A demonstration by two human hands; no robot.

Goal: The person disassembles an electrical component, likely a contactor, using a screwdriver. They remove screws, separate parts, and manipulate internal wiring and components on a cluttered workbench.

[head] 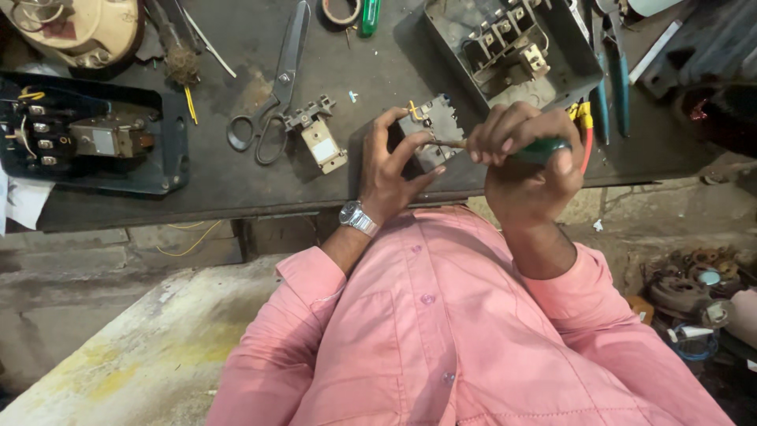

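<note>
Steel scissors (276, 87) lie left of the hand-held switch block (430, 130), cream part (322, 142) between.

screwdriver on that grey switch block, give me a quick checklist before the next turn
1. Left hand steadies the grey switch block: ok, fingers wrap its near edge.
2. Right hand has a firm hold on the green-handled screwdriver: ok, fist closed round the handle.
3. Tip seated in a screw head: cannot tell, fingers hide the contact.
4. Block rests flat on the dark workbench: cannot tell.
5. Scissors lie apart from both hands: ok.
6. Red and yellow wires clear of the right hand: not ok, they run right behind it.
</note>
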